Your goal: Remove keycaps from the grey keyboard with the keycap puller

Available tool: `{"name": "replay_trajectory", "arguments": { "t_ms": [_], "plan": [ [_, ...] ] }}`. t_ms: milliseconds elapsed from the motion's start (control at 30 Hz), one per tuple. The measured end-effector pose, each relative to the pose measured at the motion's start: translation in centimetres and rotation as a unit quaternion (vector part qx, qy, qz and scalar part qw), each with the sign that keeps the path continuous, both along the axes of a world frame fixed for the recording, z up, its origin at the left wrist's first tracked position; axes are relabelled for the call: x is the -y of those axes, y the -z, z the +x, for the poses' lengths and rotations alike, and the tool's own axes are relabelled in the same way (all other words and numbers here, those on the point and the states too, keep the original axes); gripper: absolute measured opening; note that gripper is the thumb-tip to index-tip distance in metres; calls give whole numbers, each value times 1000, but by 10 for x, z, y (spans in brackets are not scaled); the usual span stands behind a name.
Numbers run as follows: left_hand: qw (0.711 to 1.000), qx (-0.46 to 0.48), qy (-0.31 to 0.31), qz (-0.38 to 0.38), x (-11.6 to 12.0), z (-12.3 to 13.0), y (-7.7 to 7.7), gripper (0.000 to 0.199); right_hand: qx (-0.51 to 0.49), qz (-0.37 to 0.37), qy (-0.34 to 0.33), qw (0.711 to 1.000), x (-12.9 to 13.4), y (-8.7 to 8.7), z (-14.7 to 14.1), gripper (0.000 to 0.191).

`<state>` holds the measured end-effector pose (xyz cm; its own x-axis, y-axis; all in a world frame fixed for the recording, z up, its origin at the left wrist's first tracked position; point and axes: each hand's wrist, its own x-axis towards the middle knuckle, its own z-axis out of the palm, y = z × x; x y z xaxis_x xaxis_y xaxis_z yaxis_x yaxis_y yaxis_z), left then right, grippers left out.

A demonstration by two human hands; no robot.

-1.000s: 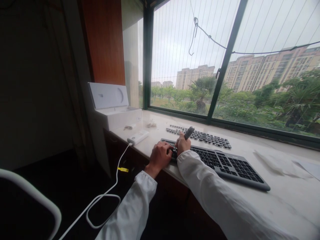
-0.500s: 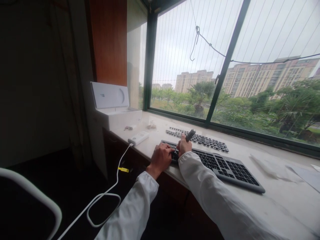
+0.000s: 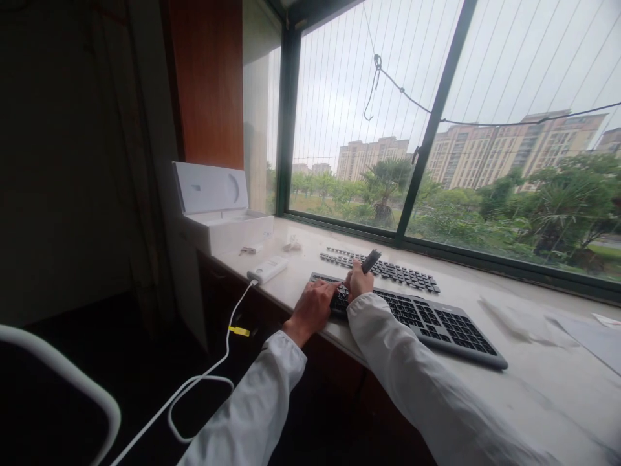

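Observation:
A dark grey keyboard (image 3: pixel 458 333) lies along the front edge of the white windowsill-like counter. My left hand (image 3: pixel 313 304) rests at the keyboard's left end, its fingers stretched out over the keys and apparently holding nothing. Close beside it, my right hand (image 3: pixel 360 283) is closed round a black-handled tool (image 3: pixel 372 260), whose handle end sticks up above the fist. The tool's lower end is hidden by my hands, so its kind does not show. Behind the keyboard, loose black keycaps (image 3: pixel 412 277) are laid out in rows.
An open white box (image 3: pixel 228 230) stands at the counter's left end. Nearer lies a white power bank (image 3: pixel 266 270) with a white cable (image 3: pixel 228 343) hanging off the edge. Clear plastic wrapping (image 3: pixel 524 320) and paper (image 3: pixel 589 340) lie at the right. A window (image 3: pixel 354 129) rises behind.
My left fingers have straightened and shifted slightly forward over the keys. My right hand with the black-handled tool stays nearly in place. The view has turned a little to the right.

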<state>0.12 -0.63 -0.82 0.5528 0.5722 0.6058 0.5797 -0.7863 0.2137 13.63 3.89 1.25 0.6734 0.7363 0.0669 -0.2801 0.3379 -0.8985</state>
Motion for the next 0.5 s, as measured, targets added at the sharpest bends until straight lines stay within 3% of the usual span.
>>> {"name": "replay_trajectory", "arguments": {
  "t_ms": [167, 500],
  "plan": [
    [998, -47, -25, 32, -6, 4, 2, 46, 39, -16, 16, 999, -5, 6, 0, 37],
    [995, -84, -52, 14, -14, 9, 5, 49, 69, -27, 17, 997, -7, 12, -4, 35]
  ]
}}
